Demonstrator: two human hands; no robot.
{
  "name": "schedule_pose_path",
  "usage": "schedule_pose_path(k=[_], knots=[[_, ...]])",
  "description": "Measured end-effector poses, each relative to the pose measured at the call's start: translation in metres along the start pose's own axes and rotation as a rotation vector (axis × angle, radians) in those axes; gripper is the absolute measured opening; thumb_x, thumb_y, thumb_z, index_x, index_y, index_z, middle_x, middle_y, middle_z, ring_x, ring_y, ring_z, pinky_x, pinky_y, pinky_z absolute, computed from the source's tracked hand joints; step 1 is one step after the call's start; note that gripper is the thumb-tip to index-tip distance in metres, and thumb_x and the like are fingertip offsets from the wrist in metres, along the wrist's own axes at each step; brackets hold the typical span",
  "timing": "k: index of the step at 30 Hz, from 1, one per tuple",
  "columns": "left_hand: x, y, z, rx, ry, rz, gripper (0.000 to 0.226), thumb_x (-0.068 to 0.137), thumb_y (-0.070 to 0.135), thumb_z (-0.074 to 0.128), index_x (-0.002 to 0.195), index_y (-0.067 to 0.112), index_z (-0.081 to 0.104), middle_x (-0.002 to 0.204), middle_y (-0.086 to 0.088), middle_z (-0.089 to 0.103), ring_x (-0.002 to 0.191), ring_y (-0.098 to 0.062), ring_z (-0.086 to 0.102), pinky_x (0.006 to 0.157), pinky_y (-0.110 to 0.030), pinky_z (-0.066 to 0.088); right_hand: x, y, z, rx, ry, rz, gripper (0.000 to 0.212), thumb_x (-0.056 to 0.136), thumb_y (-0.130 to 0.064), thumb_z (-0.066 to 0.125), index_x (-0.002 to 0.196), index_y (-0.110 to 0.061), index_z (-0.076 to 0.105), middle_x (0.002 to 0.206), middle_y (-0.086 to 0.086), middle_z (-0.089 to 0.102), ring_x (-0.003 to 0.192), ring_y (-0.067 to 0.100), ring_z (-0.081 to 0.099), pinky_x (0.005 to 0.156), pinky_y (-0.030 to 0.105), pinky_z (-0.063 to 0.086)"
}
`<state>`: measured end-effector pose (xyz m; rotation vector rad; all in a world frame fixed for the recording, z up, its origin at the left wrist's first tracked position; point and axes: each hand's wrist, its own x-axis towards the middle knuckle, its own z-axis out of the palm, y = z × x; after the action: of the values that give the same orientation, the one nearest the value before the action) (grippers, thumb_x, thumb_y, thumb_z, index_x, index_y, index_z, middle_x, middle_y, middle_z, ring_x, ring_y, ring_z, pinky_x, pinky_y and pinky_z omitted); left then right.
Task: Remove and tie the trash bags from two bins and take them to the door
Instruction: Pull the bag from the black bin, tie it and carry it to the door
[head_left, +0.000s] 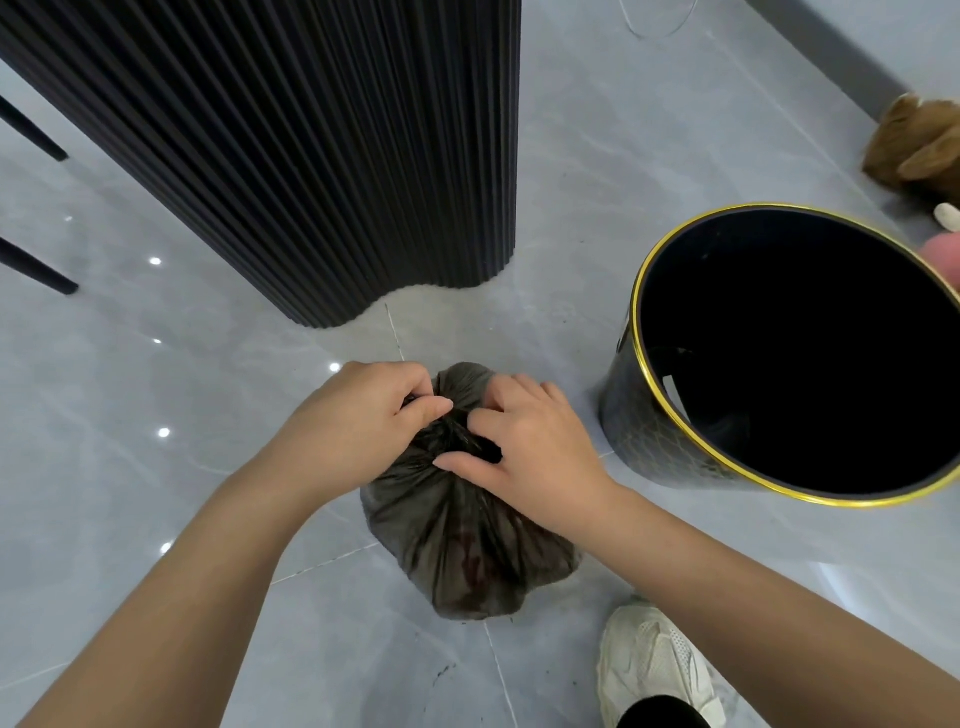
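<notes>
Head-worn, steeply down, near trash bag (457, 535)

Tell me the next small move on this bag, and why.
Probably pull the gathered ends apart to cinch a knot. The left hand and right hand both pinch the twisted neck of the dark grey plastic trash bag, which sits on the floor, already out of the gold-rimmed black bin.

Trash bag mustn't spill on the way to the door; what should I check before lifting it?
1. Trash bag out of the bin, standing on the floor: ok.
2. Neck gathered, left hand and right hand pinching it: ok.
3. Knot finished: cannot tell, the hands cover it.
4. Bag skin untorn: cannot tell from this side.
5. Bin left empty: cannot tell, inside too dark.
</notes>
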<state>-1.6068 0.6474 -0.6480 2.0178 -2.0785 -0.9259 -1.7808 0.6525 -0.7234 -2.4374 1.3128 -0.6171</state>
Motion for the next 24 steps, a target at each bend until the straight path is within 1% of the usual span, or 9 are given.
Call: schedule_pose_path(k=[2, 5, 8, 11, 13, 15, 18, 20, 24], knots=[[0.000, 0.001, 0.001, 0.004, -0.004, 0.008, 0.029, 0.089, 0.041, 0.057, 0.066, 0.023, 0.054, 0.055, 0.002, 0.053, 0.051, -0.012, 0.045, 0.051, -0.029, 0.036, 0.000, 0.003, 0.001, 0.042, -0.023, -0.027, 0.044, 0.082, -0.056, 0.054, 0.066, -0.016, 0.060, 0.090, 0.000, 0.054, 0.086, 0.020, 0.051, 0.071, 0.033, 0.038], [0.000, 0.002, 0.001, 0.003, 0.006, 0.004, 0.030, 0.089, 0.040, 0.057, 0.068, 0.021, 0.055, 0.054, 0.002, 0.051, 0.049, -0.012, 0.043, 0.050, -0.029, 0.036, 0.001, 0.005, -0.002, 0.148, -0.069, 0.025, 0.036, 0.079, -0.048, 0.066, 0.071, -0.015, 0.053, 0.076, -0.006, 0.050, 0.065, 0.014, 0.046, 0.060, 0.028, 0.033], [0.000, 0.003, -0.002, -0.005, 0.018, -0.008, 0.029, 0.090, 0.039, 0.056, 0.069, 0.020, 0.054, 0.057, 0.000, 0.053, 0.051, -0.013, 0.044, 0.052, -0.031, 0.037, 0.001, 0.008, -0.007, 0.249, -0.148, 0.182, 0.037, 0.079, -0.043, 0.071, 0.099, -0.021, 0.049, 0.065, -0.013, 0.047, 0.058, 0.009, 0.046, 0.055, 0.029, 0.039], [-0.001, 0.006, -0.005, -0.018, 0.043, -0.015, 0.029, 0.091, 0.038, 0.055, 0.071, 0.017, 0.056, 0.058, -0.002, 0.052, 0.052, -0.013, 0.043, 0.052, -0.030, 0.036, 0.000, 0.011, -0.007, 0.344, -0.228, 0.291, 0.062, 0.080, -0.040, 0.071, 0.133, -0.029, 0.040, 0.059, -0.013, 0.049, 0.059, 0.004, 0.052, 0.060, 0.026, 0.047], [0.000, 0.007, -0.007, -0.026, 0.064, -0.014, 0.029, 0.091, 0.037, 0.054, 0.071, 0.017, 0.055, 0.056, -0.001, 0.050, 0.051, -0.013, 0.042, 0.052, -0.031, 0.036, -0.002, 0.012, -0.005, 0.315, -0.206, 0.247, 0.052, 0.080, -0.041, 0.071, 0.126, -0.026, 0.052, 0.060, -0.016, 0.046, 0.063, 0.004, 0.049, 0.064, 0.025, 0.041], [0.000, 0.006, -0.008, -0.036, 0.070, -0.020, 0.029, 0.091, 0.037, 0.055, 0.071, 0.017, 0.055, 0.055, -0.001, 0.050, 0.051, -0.013, 0.043, 0.052, -0.032, 0.037, -0.003, 0.012, -0.005, 0.188, -0.103, 0.140, 0.033, 0.078, -0.046, 0.071, 0.101, -0.022, 0.066, 0.075, -0.014, 0.046, 0.076, 0.008, 0.047, 0.072, 0.028, 0.034], [0.000, 0.004, -0.005, -0.029, 0.065, -0.029, 0.029, 0.091, 0.038, 0.055, 0.071, 0.018, 0.055, 0.057, -0.004, 0.053, 0.052, -0.014, 0.044, 0.052, -0.032, 0.036, -0.002, 0.012, -0.007, 0.132, -0.069, 0.094, 0.030, 0.074, -0.048, 0.071, 0.075, -0.020, 0.059, 0.102, -0.004, 0.052, 0.095, 0.016, 0.047, 0.078, 0.030, 0.032], [0.000, 0.004, -0.003, -0.040, 0.065, -0.022, 0.029, 0.091, 0.039, 0.054, 0.071, 0.019, 0.055, 0.060, -0.006, 0.056, 0.053, -0.015, 0.046, 0.053, -0.033, 0.038, -0.001, 0.007, -0.012, 0.236, -0.123, 0.147, 0.034, 0.075, -0.044, 0.074, 0.085, -0.021, 0.052, 0.106, -0.005, 0.054, 0.091, 0.012, 0.048, 0.076, 0.027, 0.035], [0.001, 0.005, 0.002, -0.059, 0.044, -0.004, 0.028, 0.091, 0.039, 0.055, 0.070, 0.020, 0.056, 0.059, 0.000, 0.054, 0.052, -0.010, 0.044, 0.051, -0.026, 0.036, -0.001, 0.004, -0.020, 0.287, -0.226, 0.293, 0.059, 0.080, -0.046, 0.069, 0.128, -0.028, 0.040, 0.083, -0.014, 0.059, 0.074, 0.007, 0.056, 0.073, 0.026, 0.045]])
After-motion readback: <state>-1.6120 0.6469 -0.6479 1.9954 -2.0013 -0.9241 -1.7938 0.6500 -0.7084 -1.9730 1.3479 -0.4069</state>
